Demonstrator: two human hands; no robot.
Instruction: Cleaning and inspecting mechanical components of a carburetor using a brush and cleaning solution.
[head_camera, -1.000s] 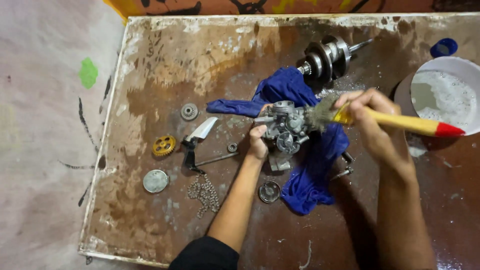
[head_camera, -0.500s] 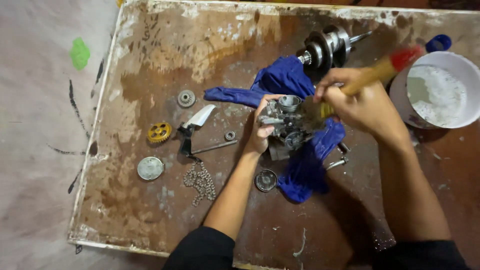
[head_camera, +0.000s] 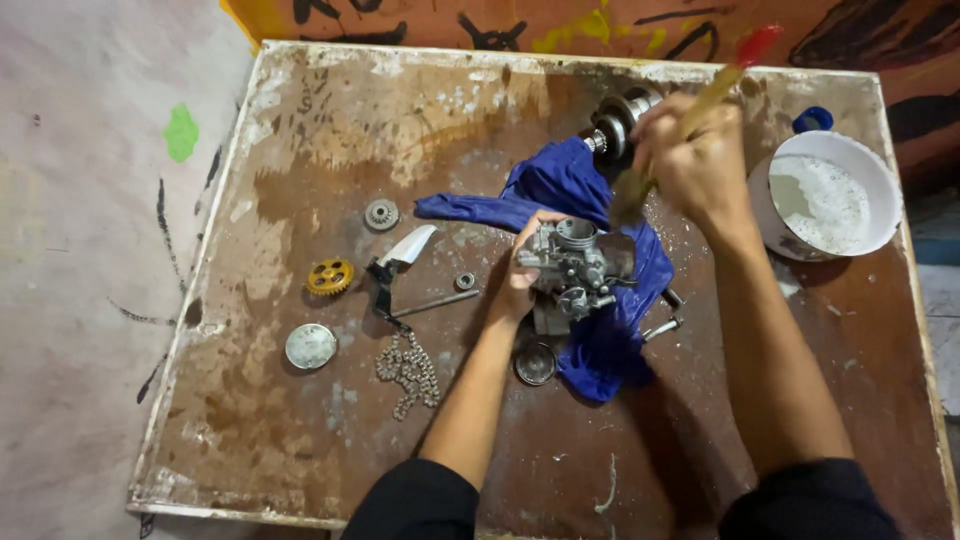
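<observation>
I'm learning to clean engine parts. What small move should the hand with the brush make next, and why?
Probably bring the paintbrush down onto the carburetor: the right hand holds its bristles just above it, while the left hand steadies it over the blue rag.

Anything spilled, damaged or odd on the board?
Nothing broken. White flecks are scattered on the worn brown board beside the white bowl of foamy liquid, likely splashed. The left hand steadies the grey metal carburettor on the blue cloth; the right hand holds a yellow-handled brush.
</observation>
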